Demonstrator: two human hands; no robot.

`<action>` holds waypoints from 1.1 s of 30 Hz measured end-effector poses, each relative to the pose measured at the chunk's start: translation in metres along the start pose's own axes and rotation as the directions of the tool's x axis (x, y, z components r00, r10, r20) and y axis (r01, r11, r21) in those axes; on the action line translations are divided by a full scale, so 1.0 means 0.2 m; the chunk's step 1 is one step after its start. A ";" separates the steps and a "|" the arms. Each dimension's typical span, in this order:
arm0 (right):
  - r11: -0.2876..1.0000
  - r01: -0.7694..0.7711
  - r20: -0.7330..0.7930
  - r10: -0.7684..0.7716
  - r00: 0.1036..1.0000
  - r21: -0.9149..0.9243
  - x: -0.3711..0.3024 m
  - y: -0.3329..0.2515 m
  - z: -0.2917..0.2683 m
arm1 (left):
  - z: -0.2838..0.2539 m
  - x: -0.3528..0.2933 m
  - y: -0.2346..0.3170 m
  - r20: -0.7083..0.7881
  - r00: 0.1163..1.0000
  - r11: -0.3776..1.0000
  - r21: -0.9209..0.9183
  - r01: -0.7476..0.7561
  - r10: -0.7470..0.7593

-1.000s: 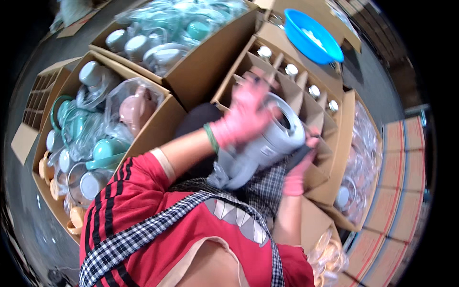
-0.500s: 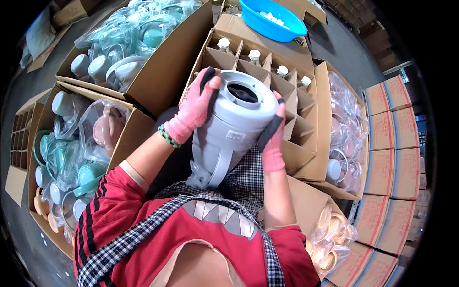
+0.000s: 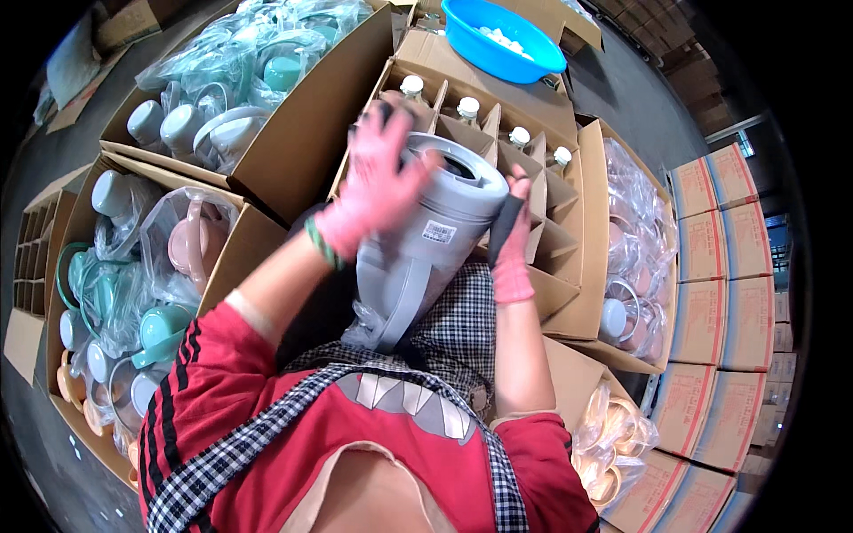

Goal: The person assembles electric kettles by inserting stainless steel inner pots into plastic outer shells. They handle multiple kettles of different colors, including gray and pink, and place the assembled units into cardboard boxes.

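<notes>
1. Head view: the grey jug (image 3: 418,253) is tilted over the person's lap, before the near left part of the divided carton (image 3: 579,258). Its round mouth faces up and away; its handle (image 3: 404,298) and label (image 3: 438,232) face the person. Clear plastic (image 3: 362,327) bunches at its lower end, by the checked apron (image 3: 462,302).
2. The left hand (image 3: 382,169), pink-gloved and blurred, has its fingers over the left of the jug's rim; whether it grips, I cannot tell.
3. The right hand (image 3: 514,231), also gloved, grasps the jug's right side near the rim.
4. Four white-capped bottles (image 3: 468,108) stand in compartments along the divided carton's far edge. Just beyond that edge sits a blue basin (image 3: 462,40) with small white pieces (image 3: 506,43) inside.
5. Left of the lap, an open carton (image 3: 253,244) holds a pink jug (image 3: 197,244), bagged, near its far right corner, and a mint jug (image 3: 165,327) towards its near edge.
</notes>
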State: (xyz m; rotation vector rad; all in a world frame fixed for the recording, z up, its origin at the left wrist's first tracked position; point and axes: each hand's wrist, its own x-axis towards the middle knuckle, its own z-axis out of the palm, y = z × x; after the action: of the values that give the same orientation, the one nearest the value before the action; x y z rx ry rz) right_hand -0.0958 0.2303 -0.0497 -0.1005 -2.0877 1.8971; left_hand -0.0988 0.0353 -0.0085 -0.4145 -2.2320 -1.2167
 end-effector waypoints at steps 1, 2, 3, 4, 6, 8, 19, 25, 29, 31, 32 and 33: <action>1.000 0.009 0.067 -0.011 0.998 0.029 0.00 0.00 0.03 | 0.03 -0.01 -0.14 0.121 0.991 0.990 0.138 0.033 -0.050; 0.999 0.007 0.120 -0.013 0.993 0.051 0.03 0.03 0.03 | 0.00 0.04 -0.06 0.356 0.916 0.948 -0.185 0.260 -0.182; 0.908 -0.241 0.232 0.167 0.958 0.343 0.08 0.04 -0.01 | 0.01 0.02 0.03 0.297 0.955 0.997 -0.071 0.007 0.015; 0.763 -0.397 0.370 0.222 0.902 0.510 0.15 0.10 -0.10 | 0.01 -0.04 0.16 0.263 0.936 0.966 0.044 -0.253 0.233; 0.679 -0.473 0.468 0.211 0.858 0.561 0.11 0.00 -0.08 | -0.03 -0.08 0.24 0.363 0.878 0.927 0.087 -0.365 0.312; 0.891 -0.227 0.248 0.135 0.959 0.392 0.09 -0.11 -0.02 | -0.07 -0.08 0.27 0.336 0.911 0.908 0.253 -0.334 0.241; 0.097 0.796 0.560 -0.659 0.501 -0.598 0.25 -0.51 0.12 | -0.04 0.31 0.24 0.293 0.925 0.493 -0.784 0.378 -0.243; 0.951 -0.218 0.365 0.129 0.922 0.217 0.45 -0.32 0.17 | 0.11 0.37 0.04 0.027 0.988 0.756 -0.640 0.135 -0.154; 0.865 -0.472 0.707 0.226 0.670 0.170 0.53 -0.26 0.15 | 0.18 0.39 -0.03 0.077 0.975 0.698 -0.686 0.205 -0.210; 0.712 -0.700 0.900 0.269 0.343 0.054 0.55 -0.23 0.09 | 0.21 0.39 -0.22 0.113 0.933 0.617 -0.722 0.314 -0.343; 0.777 -0.618 0.899 0.177 0.400 0.122 0.60 -0.20 0.06 | 0.22 0.35 -0.35 0.132 0.899 0.529 -0.769 0.359 -0.418; 0.801 -0.558 0.778 0.203 0.595 0.217 0.66 -0.17 0.00 | 0.26 0.28 -0.44 0.174 0.847 0.285 -0.891 0.352 -0.502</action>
State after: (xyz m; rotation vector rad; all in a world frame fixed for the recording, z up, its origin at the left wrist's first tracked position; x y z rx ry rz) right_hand -0.2148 0.2604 0.0084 0.4097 -2.0842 3.0604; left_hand -0.2054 0.0317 -0.0549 -0.0550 -1.3293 -2.6743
